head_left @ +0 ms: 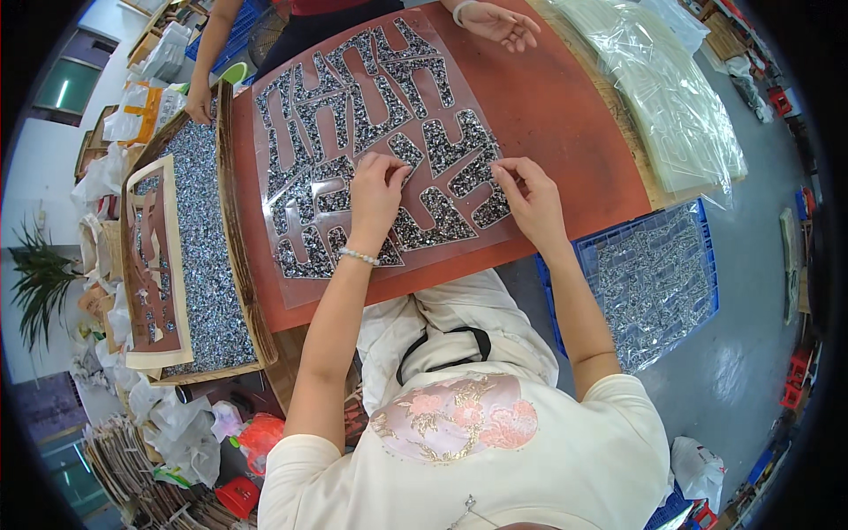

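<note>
A clear sheet (305, 290) is lying on the red worktop (574, 124), right in front of the person in the cream shirt (459, 473), and many black-and-silver glittering shapes (437, 221) are covering most of it. The person's 2 bare hands are working over it. The left hand (378, 194), with a beaded bracelet (359, 257) circling its wrist, is bending down over the middle of the sheet, beside a small pointed shape; its thumb and fingers are curling close together, though from where I'm standing I cannot tell whether they are pinching anything. The right hand (534, 199) is reaching in at the sheet's right edge, its thumb and first finger drawing near each other by a glittering shape; again, I cannot tell whether they are meeting or gripping a bit of something.

Across the worktop, a co-worker is facing us. That person's left hand (499, 25) is hanging over the red surface with its fingers loosely spread, while the right hand (200, 102) is reaching down to the far end of a wooden tray (237, 221). Glittering chips (212, 238) are filling the tray, and a pale-bordered frame (181, 291) is lying over its left side. To the right, clear sheets (671, 97) are piling up on the worktop, and a blue crate (710, 256) below is holding glittering, film-covered sheets (649, 283).
</note>
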`<state>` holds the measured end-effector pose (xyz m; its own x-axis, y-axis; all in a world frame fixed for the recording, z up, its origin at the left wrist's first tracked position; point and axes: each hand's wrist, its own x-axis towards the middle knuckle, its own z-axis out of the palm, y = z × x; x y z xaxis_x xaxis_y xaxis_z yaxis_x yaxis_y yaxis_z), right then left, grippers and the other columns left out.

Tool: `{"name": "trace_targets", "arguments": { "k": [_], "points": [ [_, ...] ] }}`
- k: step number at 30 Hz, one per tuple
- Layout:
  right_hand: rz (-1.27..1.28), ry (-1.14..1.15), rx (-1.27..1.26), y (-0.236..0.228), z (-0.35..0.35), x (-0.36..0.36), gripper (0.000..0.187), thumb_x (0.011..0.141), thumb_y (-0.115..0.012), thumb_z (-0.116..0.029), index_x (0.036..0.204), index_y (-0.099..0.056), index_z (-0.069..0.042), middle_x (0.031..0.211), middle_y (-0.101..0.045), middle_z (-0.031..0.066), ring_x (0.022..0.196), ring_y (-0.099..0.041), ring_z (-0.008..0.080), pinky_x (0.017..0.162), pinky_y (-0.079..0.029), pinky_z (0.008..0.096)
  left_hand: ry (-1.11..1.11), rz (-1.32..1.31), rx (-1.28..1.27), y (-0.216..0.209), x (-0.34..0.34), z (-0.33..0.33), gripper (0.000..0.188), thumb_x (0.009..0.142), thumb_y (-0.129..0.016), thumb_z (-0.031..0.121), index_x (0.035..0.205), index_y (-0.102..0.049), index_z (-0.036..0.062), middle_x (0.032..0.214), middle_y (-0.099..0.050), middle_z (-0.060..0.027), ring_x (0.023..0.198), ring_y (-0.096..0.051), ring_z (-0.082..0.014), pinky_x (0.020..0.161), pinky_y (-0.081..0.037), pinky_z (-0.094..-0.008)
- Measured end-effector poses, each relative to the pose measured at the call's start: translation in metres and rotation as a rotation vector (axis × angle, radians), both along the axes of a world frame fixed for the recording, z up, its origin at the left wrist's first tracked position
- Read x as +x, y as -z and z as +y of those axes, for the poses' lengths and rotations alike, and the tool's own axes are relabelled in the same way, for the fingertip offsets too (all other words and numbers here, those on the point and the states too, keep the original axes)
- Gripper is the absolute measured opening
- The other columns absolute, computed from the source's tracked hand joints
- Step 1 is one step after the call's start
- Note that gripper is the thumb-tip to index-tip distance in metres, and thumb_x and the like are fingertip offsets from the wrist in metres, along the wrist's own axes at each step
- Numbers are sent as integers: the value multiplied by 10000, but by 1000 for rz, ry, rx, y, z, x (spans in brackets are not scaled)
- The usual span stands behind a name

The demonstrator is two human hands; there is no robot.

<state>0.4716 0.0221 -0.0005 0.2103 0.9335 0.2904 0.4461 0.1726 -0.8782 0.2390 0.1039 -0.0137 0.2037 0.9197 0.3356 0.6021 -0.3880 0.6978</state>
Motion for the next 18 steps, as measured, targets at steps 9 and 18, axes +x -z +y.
{"name": "trace_targets", "arguments": {
  "k": [9, 18],
  "points": [
    [-177, -116, 96, 1, 25, -28, 152, 889, -630, -124, 1018, -669, -54, 931, -631, 94, 915, -608, 272, 769, -493, 366, -18, 22, 5, 3, 3, 8, 93, 819, -717, 82, 846, -682, 0, 794, -574, -86, 687, -586, -211, 648, -478, -329],
    [-717, -117, 199, 19, 48, -80, 420, 722, -613, -23, 1140, -653, -28, 1055, -568, 80, 1014, -513, 254, 856, -435, 358, -50, -66, -31, -6, -12, 0, 117, 870, -688, 107, 940, -723, 20, 798, -603, -83, 705, -595, -178, 643, -452, -281]
  ]
}}
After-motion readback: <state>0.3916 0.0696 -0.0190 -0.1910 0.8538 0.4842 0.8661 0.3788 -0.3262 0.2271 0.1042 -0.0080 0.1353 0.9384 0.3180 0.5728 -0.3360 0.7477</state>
